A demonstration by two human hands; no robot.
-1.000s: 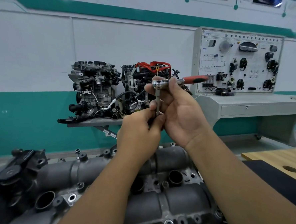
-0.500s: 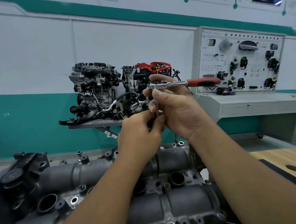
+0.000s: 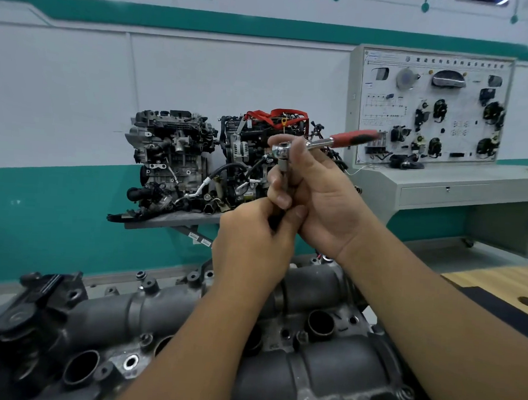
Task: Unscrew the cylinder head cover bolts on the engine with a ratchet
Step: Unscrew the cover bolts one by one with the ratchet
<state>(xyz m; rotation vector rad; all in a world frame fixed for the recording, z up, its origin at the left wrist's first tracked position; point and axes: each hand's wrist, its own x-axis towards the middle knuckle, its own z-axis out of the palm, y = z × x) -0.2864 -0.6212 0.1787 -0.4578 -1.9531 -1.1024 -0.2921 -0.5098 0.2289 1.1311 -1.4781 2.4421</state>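
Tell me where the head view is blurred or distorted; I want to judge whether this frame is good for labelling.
Head view: the ratchet has a motion-smeared red handle end; both hands, left hand and right hand, are fairly sharp; wide-angle bending curves the wall stripe; lighting is even and soft, with no harsh glare on the cylinder head cover.

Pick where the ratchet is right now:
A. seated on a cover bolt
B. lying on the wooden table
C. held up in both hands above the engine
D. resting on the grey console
C: the ratchet is raised above the cylinder head cover, right hand around its extension, left hand gripping the lower end.
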